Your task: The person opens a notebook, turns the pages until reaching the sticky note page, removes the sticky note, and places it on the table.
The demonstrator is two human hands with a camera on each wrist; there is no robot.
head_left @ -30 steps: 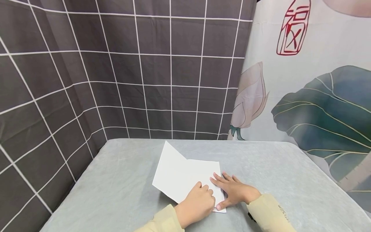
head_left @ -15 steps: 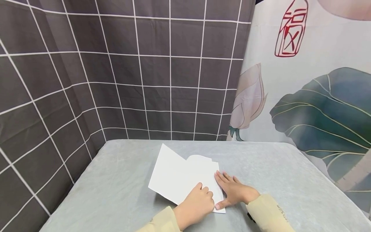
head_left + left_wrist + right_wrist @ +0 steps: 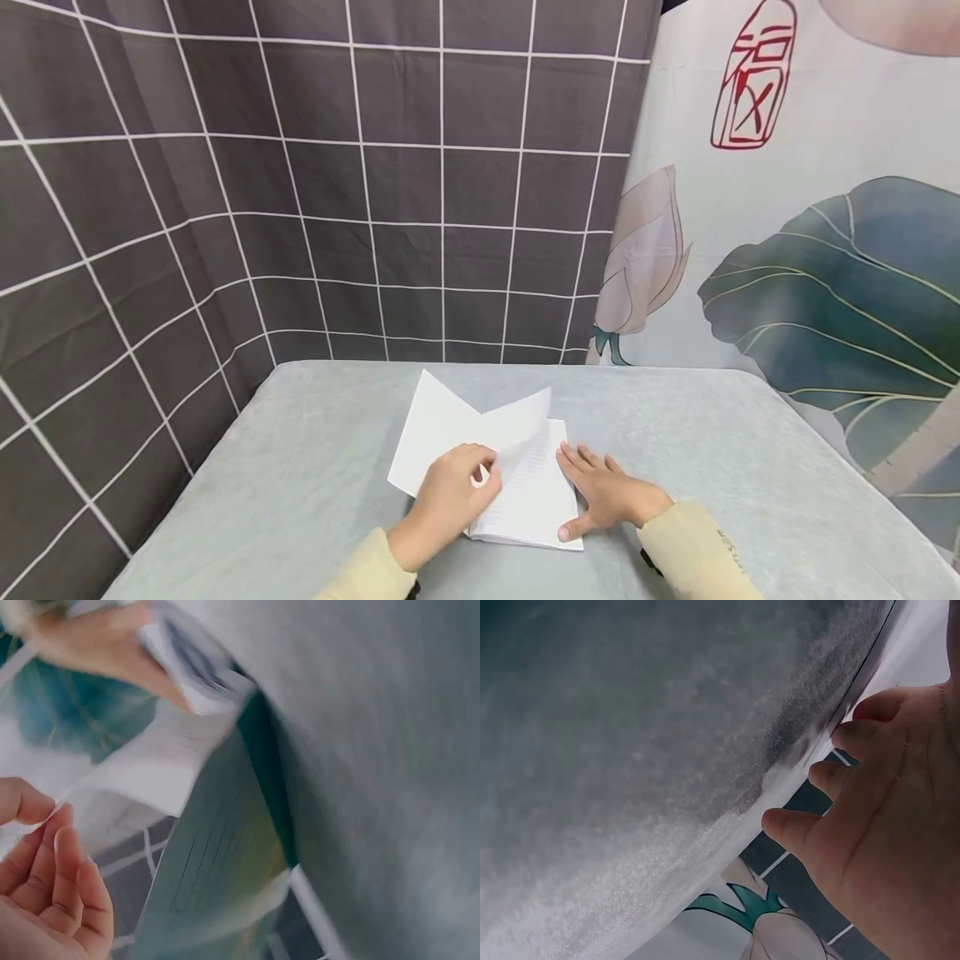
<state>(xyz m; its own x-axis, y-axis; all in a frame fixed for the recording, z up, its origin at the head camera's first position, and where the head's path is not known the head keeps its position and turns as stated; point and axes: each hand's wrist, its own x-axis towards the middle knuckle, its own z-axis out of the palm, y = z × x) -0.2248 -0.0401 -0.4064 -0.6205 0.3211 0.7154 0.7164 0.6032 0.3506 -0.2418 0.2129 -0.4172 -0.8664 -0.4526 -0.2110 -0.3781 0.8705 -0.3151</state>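
Head view forward and down, wrists close-up

Pale yellow sleeves (image 3: 367, 571), the right one lettered, show black pieces (image 3: 650, 562) beneath.

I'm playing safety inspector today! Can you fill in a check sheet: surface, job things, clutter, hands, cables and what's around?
Surface: grey, cloth-like tabletop, looks flat.
Job's things: open rectangular paper book with white pages, one thin white page lifted.
Clutter: nothing seen.
Hands: left hand pinches the lifted page; right hand spread at the book's right edge.
Cables: nothing seen.
Surroundings: dark fabric curtain with white grid lines; white fabric curtain with plant print.
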